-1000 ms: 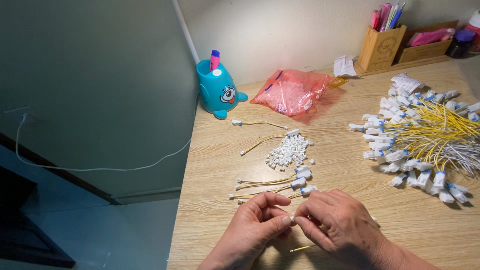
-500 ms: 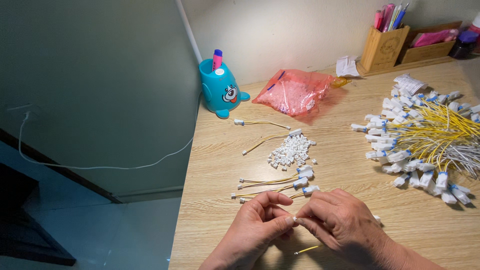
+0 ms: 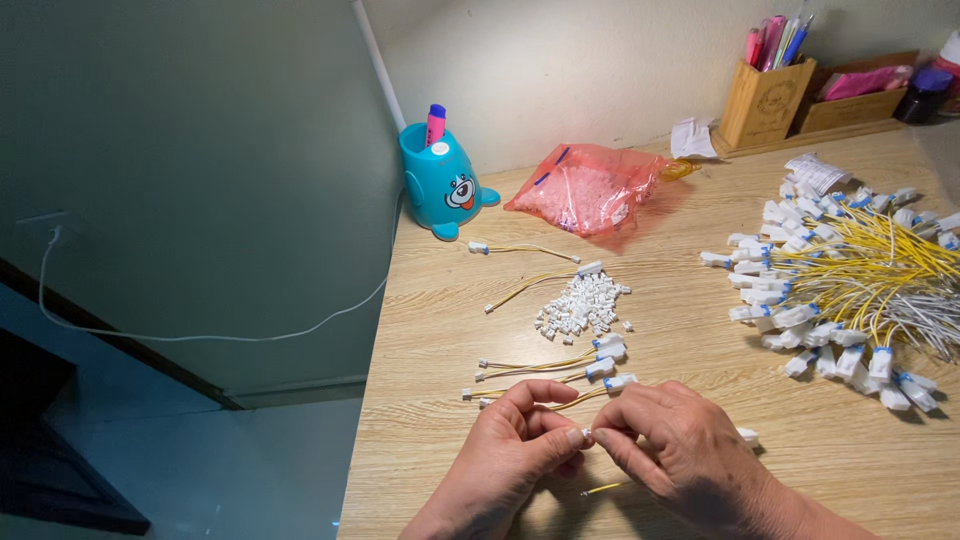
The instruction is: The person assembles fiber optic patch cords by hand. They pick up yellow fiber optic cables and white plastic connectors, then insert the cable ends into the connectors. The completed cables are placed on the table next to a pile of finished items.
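My left hand [image 3: 510,455] and my right hand [image 3: 680,455] meet at the near edge of the wooden desk [image 3: 690,270]. Their fingertips pinch a small white connector [image 3: 587,434] on a thin yellow wire [image 3: 605,488], whose end pokes out below my right hand. Just beyond my fingers lie several yellow wires with white plugs [image 3: 560,372]. Farther back sits a small heap of loose white connectors [image 3: 582,304].
A big pile of yellow and grey wires with white plugs [image 3: 850,290] covers the right side. At the back stand a blue cartoon pen holder [image 3: 440,180], a red plastic bag of small parts [image 3: 590,187] and a wooden pen box [image 3: 765,95]. The desk's left edge drops off.
Both hands stay pinched together at the same spot. The view has shifted only slightly.
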